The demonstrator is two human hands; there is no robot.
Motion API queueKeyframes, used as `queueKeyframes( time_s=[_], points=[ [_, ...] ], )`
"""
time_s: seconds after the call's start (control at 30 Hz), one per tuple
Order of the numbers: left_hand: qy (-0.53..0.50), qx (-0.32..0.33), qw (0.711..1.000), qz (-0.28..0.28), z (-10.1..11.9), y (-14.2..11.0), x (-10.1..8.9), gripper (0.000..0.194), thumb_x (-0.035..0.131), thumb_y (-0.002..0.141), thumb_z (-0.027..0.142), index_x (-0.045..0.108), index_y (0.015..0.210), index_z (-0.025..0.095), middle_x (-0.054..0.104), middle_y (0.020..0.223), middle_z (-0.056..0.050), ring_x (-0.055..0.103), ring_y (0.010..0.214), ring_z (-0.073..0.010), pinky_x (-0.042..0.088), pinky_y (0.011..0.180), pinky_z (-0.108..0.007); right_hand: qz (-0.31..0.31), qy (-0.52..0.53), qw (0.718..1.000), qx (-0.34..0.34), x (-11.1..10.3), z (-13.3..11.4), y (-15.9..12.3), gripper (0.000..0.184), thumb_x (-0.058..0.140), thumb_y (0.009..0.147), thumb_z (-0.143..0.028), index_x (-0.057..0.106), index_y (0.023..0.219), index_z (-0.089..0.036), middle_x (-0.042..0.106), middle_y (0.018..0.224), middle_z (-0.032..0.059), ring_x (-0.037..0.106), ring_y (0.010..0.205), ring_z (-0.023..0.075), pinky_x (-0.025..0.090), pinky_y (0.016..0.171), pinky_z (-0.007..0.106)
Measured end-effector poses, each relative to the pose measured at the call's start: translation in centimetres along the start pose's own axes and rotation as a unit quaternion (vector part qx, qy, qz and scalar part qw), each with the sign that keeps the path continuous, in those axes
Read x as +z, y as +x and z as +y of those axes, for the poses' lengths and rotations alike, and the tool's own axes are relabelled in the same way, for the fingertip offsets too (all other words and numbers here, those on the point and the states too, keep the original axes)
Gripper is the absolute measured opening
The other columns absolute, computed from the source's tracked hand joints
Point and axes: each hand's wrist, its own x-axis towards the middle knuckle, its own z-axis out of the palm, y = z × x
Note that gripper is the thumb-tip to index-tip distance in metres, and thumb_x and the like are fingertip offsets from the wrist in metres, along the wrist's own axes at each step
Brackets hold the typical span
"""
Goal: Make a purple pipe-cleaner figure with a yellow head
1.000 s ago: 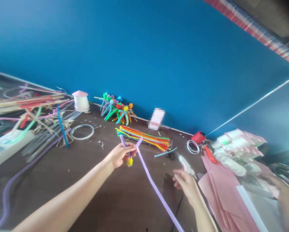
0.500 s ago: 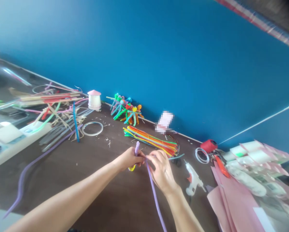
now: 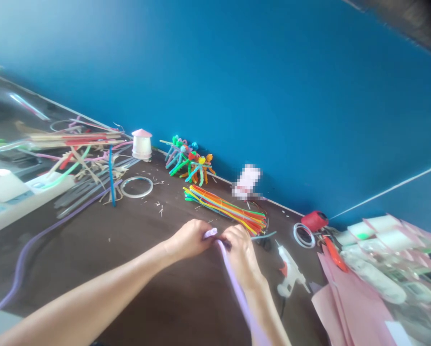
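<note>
My left hand [image 3: 191, 239] is closed around a purple pipe cleaner, whose wound tip [image 3: 210, 233] pokes out past the fingers and points right. Close beside it, my right hand [image 3: 239, 247] pinches the same purple strand. From there a long purple tail [image 3: 233, 276] runs down over the right wrist toward the bottom edge. Where the strand passes between the two hands is mostly hidden by the fingers. Just beyond them lies a bundle of coloured pipe cleaners [image 3: 224, 207] in orange, yellow, red and green.
Small pipe-cleaner figures [image 3: 191, 161] stand by the blue wall. A hot glue gun [image 3: 290, 274] lies to the right, near pink paper sheets [image 3: 355, 298] and a red spool [image 3: 314, 221]. At left are a clear ring [image 3: 136, 187], loose sticks [image 3: 74, 139] and a white power strip [image 3: 28, 204].
My left hand has turned, so the wound purple tip has gone from upright to lying toward the right. The yellow piece under that hand is now out of sight.
</note>
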Motion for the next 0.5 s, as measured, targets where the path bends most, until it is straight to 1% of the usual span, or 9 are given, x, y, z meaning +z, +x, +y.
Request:
queueKeyframes(
  time_s=[0.03, 0.1, 0.17, 0.23, 0.3, 0.37, 0.5],
  points=[
    [0.043, 0.030, 0.999, -0.007, 0.06, -0.08, -0.04, 0.011, 0.052, 0.064, 0.015, 0.062, 0.060, 0.016, 0.058, 0.057, -0.002, 0.052, 0.057, -0.0138, 0.035, 0.056, -0.021, 0.003, 0.015, 1.000, 0.009, 0.07, 0.13, 0.00, 0.010, 0.056, 0.077, -0.019, 0.058, 0.067, -0.019, 0.058, 0.068, 0.0019, 0.050, 0.073, 0.0168, 0.037, 0.068, 0.028],
    [0.129, 0.102, 0.986, -0.030, 0.09, -0.19, -0.14, 0.013, 0.050, 0.067, 0.014, 0.062, 0.069, 0.017, 0.060, 0.065, -0.004, 0.055, 0.063, -0.0156, 0.036, 0.058, -0.022, 0.005, 0.051, 0.998, 0.035, 0.15, 0.31, -0.01, 0.012, 0.056, 0.076, -0.020, 0.058, 0.064, -0.018, 0.059, 0.067, 0.0016, 0.051, 0.070, 0.0159, 0.038, 0.066, 0.027],
    [0.164, 0.157, 0.973, -0.040, 0.04, -0.23, -0.26, 0.015, 0.048, 0.069, 0.012, 0.061, 0.074, 0.017, 0.060, 0.069, -0.004, 0.056, 0.067, -0.0159, 0.037, 0.059, -0.022, 0.004, 0.094, 0.993, 0.078, 0.12, 0.36, -0.04, 0.014, 0.056, 0.076, -0.023, 0.058, 0.063, -0.018, 0.059, 0.066, 0.0014, 0.052, 0.068, 0.0152, 0.038, 0.063, 0.025],
    [0.179, 0.200, 0.963, -0.040, 0.00, -0.22, -0.38, 0.014, 0.047, 0.073, 0.013, 0.059, 0.075, 0.017, 0.059, 0.071, -0.003, 0.055, 0.067, -0.0148, 0.037, 0.058, -0.021, -0.006, 0.146, 0.981, 0.127, 0.00, 0.31, -0.07, 0.017, 0.054, 0.076, -0.027, 0.057, 0.063, -0.017, 0.058, 0.062, 0.0006, 0.051, 0.061, 0.0138, 0.038, 0.057, 0.023],
    [0.178, 0.225, 0.957, -0.039, 0.01, -0.19, -0.50, 0.013, 0.045, 0.076, 0.014, 0.058, 0.077, 0.017, 0.059, 0.073, -0.003, 0.054, 0.067, -0.0134, 0.038, 0.059, -0.021, -0.020, 0.202, 0.965, 0.166, -0.21, 0.25, -0.09, 0.020, 0.052, 0.077, -0.030, 0.056, 0.063, -0.016, 0.056, 0.056, -0.0006, 0.049, 0.054, 0.0119, 0.037, 0.051, 0.021],
    [0.170, 0.236, 0.956, -0.041, 0.03, -0.14, -0.57, 0.014, 0.044, 0.078, 0.015, 0.058, 0.078, 0.017, 0.058, 0.074, -0.003, 0.054, 0.068, -0.0128, 0.038, 0.060, -0.021, -0.034, 0.246, 0.950, 0.190, -0.46, 0.21, -0.10, 0.022, 0.052, 0.075, -0.032, 0.056, 0.061, -0.015, 0.053, 0.052, -0.0015, 0.047, 0.049, 0.0107, 0.035, 0.047, 0.020],
    [0.154, 0.221, 0.962, -0.040, -0.09, 0.02, -0.50, 0.016, 0.044, 0.080, 0.020, 0.060, 0.080, 0.017, 0.059, 0.073, -0.003, 0.054, 0.071, -0.0137, 0.040, 0.064, -0.022, -0.037, 0.290, 0.934, 0.206, -0.72, 0.26, -0.17, 0.021, 0.054, 0.072, -0.030, 0.056, 0.060, -0.014, 0.052, 0.050, -0.0020, 0.045, 0.047, 0.0097, 0.034, 0.046, 0.020]
  ],
)
